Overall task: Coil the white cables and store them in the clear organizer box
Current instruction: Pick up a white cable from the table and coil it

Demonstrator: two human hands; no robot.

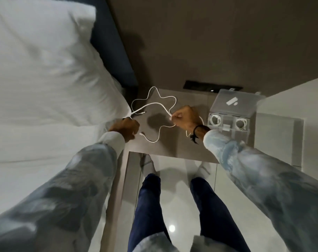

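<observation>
Both hands reach forward over a small brown desk (172,148) beside the bed, arms stretched out in pale, blotchy grey-blue sleeves. On the left, the left hand (126,130) is curled into a loose fist at the desk's near-left corner, knuckles up, and it grips one stretch of a white cable (154,104) that rises from the fist toward the pillow (45,60) and then runs across the desk. Opposite it, the right hand (184,118) is raised a little above the desktop, fingers bent in, pinching the same cable between thumb and fingertips at its left side. A dark band (200,129) with a dangling tie sits on that wrist.

Between the two hands the cable is not coiled: it wanders in loose wavy loops over the far part of the desk, and another loop sags below the right hand toward the near edge, ending in a small plug (141,134) just beside the left hand. A second plug end lies near the pillow's corner.

At the right edge of the desk stands the clear organizer box (229,124), lid open and leaning back toward the wall. Two of its compartments each hold a white coiled cable (216,120), one at the left and one at the right; a small white piece lies between them. Whether the other compartments hold anything cannot be told.

Below the desk, dark blue trouser legs (149,206) and light shoes stand on a glossy pale floor (172,228).
</observation>
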